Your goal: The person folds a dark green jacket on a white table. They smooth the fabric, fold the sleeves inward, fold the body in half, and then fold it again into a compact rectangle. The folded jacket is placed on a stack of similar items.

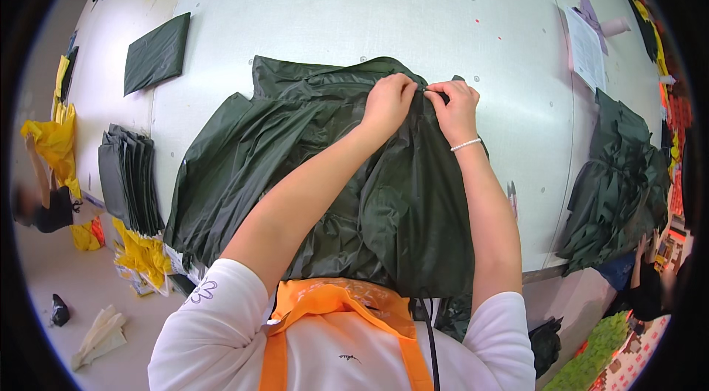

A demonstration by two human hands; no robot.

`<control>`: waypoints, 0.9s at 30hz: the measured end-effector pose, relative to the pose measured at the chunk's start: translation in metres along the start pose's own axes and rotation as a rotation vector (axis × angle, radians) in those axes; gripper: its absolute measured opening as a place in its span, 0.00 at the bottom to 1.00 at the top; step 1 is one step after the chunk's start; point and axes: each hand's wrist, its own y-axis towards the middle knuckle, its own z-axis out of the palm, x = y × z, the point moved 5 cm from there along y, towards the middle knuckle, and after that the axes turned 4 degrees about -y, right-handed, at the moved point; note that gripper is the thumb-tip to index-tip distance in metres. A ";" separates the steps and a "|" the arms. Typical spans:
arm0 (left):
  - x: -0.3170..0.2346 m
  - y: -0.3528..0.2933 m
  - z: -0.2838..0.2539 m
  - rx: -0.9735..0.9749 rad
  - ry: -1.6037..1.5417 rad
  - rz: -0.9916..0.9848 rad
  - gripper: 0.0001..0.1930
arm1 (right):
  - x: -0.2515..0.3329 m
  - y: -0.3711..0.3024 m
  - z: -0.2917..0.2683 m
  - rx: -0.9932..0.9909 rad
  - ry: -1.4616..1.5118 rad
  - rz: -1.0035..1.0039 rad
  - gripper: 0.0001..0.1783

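Note:
A dark green garment of thin, shiny fabric, looking like a raincoat, lies spread and wrinkled over the table in front of me. Its lower part reaches the table's near edge, by my orange apron. At its upper right edge my left hand pinches the fabric between thumb and fingers. Just to the right, my right hand, with a beaded bracelet at the wrist, pinches the same edge. A small gap separates the two hands. Whatever small part sits between the fingertips is too hidden to make out.
A folded dark green packet lies far left, with a stack of folded dark pieces nearer. A heap of dark green garments covers the right side, near paper sheets. Small snips lie beside my right forearm. People work at both sides.

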 end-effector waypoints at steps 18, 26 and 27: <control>0.033 -0.003 -0.106 -0.024 0.442 -0.235 0.08 | -0.049 -0.019 -0.011 -0.119 -0.201 0.198 0.04; 0.087 -0.025 -0.188 -0.288 0.325 -0.084 0.11 | -0.052 -0.037 -0.035 -0.298 -0.121 0.100 0.10; 0.104 -0.034 -0.211 -0.415 0.391 -0.194 0.13 | -0.056 -0.052 -0.056 -0.340 -0.183 0.115 0.12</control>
